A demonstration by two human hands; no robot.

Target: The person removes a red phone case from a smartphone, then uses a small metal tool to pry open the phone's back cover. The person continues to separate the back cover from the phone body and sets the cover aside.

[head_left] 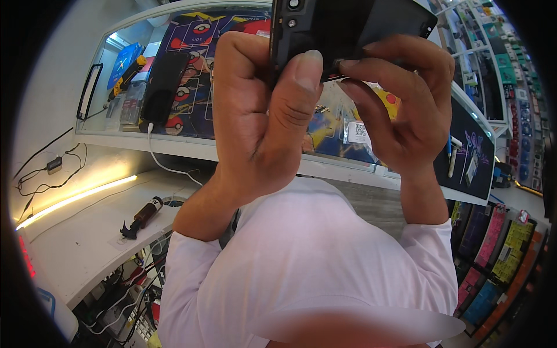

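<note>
Held up close at the top of the view is a dark phone point(342, 26), cut off by the upper edge. Two round camera lenses show along its left side. My left hand point(261, 110) is wrapped round that side, its thumb pressed on the dark surface. At the phone's lower edge, my right hand point(406, 98) has its thumb and forefinger pinched together on a small thin dark piece, too small to name. Whether that piece is attached to the phone cannot be made out.
Below the hands, a patterned mat point(197, 35) covers a glass-topped counter. A second black phone point(165, 87) lies there with a white cable plugged in. A small plastic packet point(357, 132) rests near the front edge. Lower left, a dark bottle point(145, 216) lies on a white shelf point(87, 238).
</note>
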